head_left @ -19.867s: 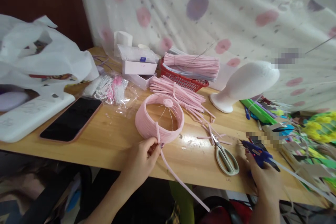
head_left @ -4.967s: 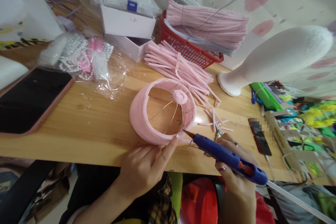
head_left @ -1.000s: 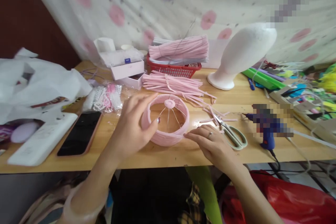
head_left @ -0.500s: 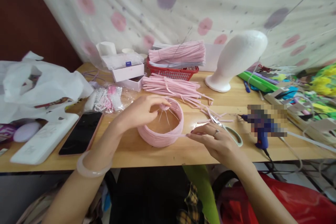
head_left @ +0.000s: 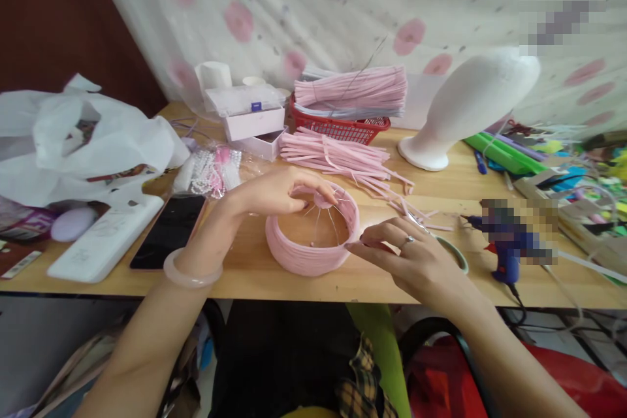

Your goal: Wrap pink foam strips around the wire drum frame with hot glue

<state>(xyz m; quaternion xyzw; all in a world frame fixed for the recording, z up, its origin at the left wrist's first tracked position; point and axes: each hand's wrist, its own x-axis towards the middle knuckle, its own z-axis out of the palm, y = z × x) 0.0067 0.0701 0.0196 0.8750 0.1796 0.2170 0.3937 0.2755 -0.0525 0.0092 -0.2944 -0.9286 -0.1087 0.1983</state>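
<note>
A round frame wound with pink pipe cleaners rests on the table, thin wires running across its opening to a small pink hub. My left hand reaches over its far left side, thumb and fingers closed about the hub. At the frame's right side, my right hand pinches the end of a pink pipe cleaner, close against the wound wall. Only a short bit of that strand shows beside the fingertips. Scissors lie behind my right hand, partly covered by it.
Pink pipe cleaners lie bundled behind the frame, with more in a red basket. A white foam head stands back right. A blue glue gun lies right; a phone and white power strip lie left.
My right hand has come closer to the frame, and the free length of pipe cleaner between them is shorter. My left hand stays on the hub. The whole view has shifted slightly.
</note>
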